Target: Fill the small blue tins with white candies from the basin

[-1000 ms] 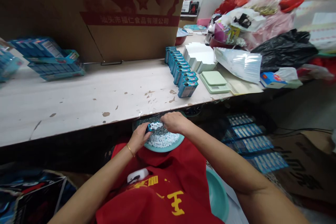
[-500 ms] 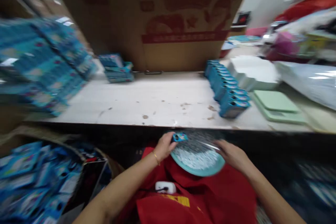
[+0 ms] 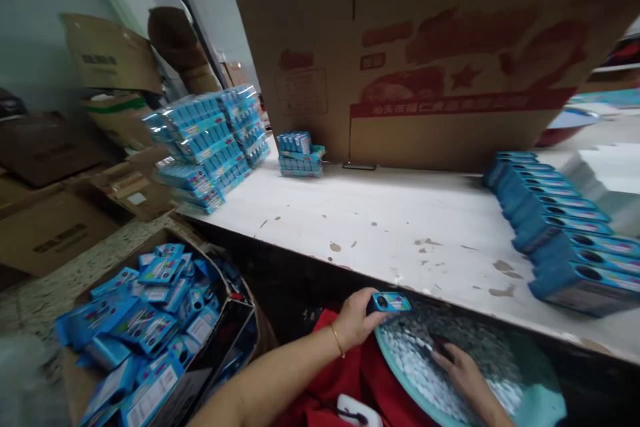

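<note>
Since half a second ago the view is swinging leftward, and the right hand (image 3: 463, 373), then out by the right rim of the green basin (image 3: 544, 405), is now reaching over its middle. The left hand (image 3: 356, 320) is keeping its hold, gripping a small blue box (image 3: 391, 301) above the basin's far left rim, just beside the front edge of the tabletop (image 3: 390, 207). The box is showing a dark oval and coloured print too small to read. The right hand is curling over white pellets (image 3: 410, 353); a dark blur is lying at its fingertips, and I cannot tell whether the grip is closed on anything.

On the tabletop, a row of blue boxes (image 3: 555, 227) is running along the right side to the front edge. Clear-wrapped blue packs (image 3: 215, 140) are standing stacked at the left end; a smaller stack (image 3: 300, 163) is sitting near the back edge, before a big brown carton (image 3: 325, 33). That carton is bearing a red star and a red band reading "汕头市福仁食品", its later characters blurring. Below the front left corner, an open carton (image 3: 77, 380) is holding heaped blue packets (image 3: 160, 313).
</note>
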Tool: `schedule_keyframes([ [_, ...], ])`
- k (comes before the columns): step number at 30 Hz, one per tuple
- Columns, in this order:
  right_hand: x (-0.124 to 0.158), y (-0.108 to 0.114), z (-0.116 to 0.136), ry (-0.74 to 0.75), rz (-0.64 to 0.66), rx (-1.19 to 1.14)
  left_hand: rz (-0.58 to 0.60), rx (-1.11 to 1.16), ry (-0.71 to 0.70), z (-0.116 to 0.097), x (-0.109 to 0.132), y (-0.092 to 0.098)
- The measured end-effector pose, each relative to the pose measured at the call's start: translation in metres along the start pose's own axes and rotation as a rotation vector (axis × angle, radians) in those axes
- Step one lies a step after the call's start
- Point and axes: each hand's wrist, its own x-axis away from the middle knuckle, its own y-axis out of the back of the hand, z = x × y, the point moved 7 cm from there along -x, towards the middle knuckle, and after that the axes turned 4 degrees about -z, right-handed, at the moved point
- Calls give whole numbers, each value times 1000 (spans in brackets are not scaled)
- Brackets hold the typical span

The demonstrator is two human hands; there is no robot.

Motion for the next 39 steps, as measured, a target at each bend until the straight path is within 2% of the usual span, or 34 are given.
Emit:
schedule_keyframes([
  [2,7,17,9,61,19,-161,-5,24,-2,0,-2,2],
  [4,18,41,18,71,31,-215,5,43,-16,-1,-4,1],
  [7,35,81,44,116,60,-127,42,45,-40,-3,-9,-7],
  [10,46,116,74,181,62,54,69,25,-61,-5,-15,-19],
  [13,46,136,85,154,79,162,101,20,-90,-10,-21,-30],
  [17,47,142,83,141,140,45,112,34,-118,-17,-25,-36],
  [23,52,146,79,151,119,-54,81,36,-115,-17,-24,-32],
  [28,55,148,90,188,130,-66,91,-18,-144,-13,-21,-36],
  [31,59,147,112,232,125,137,107,-89,-215,-14,-19,-46],
  [36,66,138,162,243,136,709,117,-185,-295,-16,-16,-63],
  [39,69,136,186,254,138,855,125,-197,-310,-17,-15,-68],
])
